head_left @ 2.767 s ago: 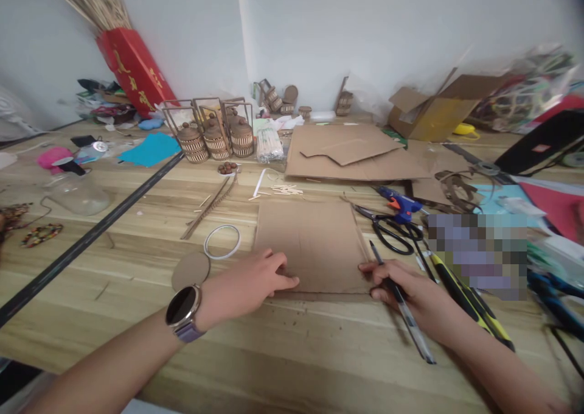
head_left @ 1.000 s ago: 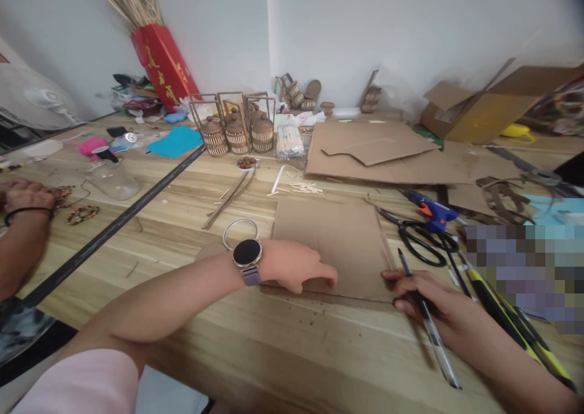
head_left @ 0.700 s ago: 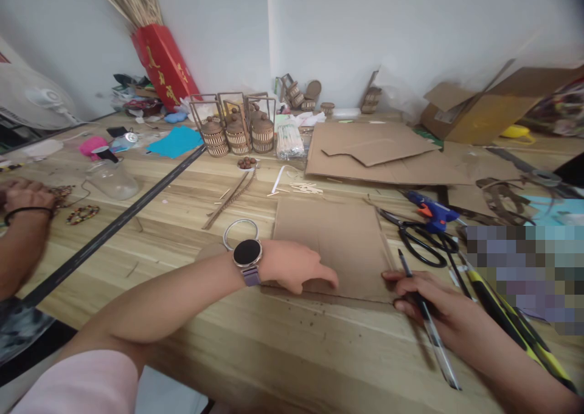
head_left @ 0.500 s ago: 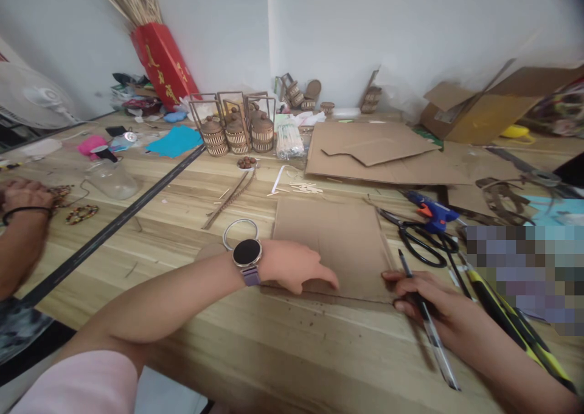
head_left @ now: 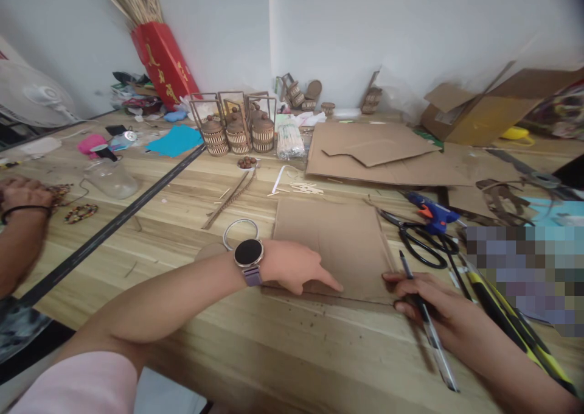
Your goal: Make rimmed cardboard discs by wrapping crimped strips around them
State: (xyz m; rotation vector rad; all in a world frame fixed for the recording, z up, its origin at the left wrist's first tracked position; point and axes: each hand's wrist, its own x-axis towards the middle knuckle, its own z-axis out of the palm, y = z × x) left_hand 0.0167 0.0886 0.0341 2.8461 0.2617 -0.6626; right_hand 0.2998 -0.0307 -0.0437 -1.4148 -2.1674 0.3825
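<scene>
Left hand, moved rightward over the sheet since the earliest frame, its bent index finger since straightened: this finger stood apart, tip on the cardboard near the lower edge, the others curled beneath and partly hidden. Cardboard sheet, one, matte brown, roughly rectangular, faintly creased: lay flat at centre on the wood-grained table. Right hand, right of centre: thumb and fingers were clamped on a slim pen, black and clear plastic, slanting, fingertips at the sheet's lower right corner. Wristwatch, round dark face, purple strap: on the left wrist. Tape ring, narrow, pale: above the watch. Scissors, black looped handles, and glue gun, blue plastic with orange trigger: right of the sheet. Lidded baskets, striped, with upright rectangular handles: upper left of centre.
</scene>
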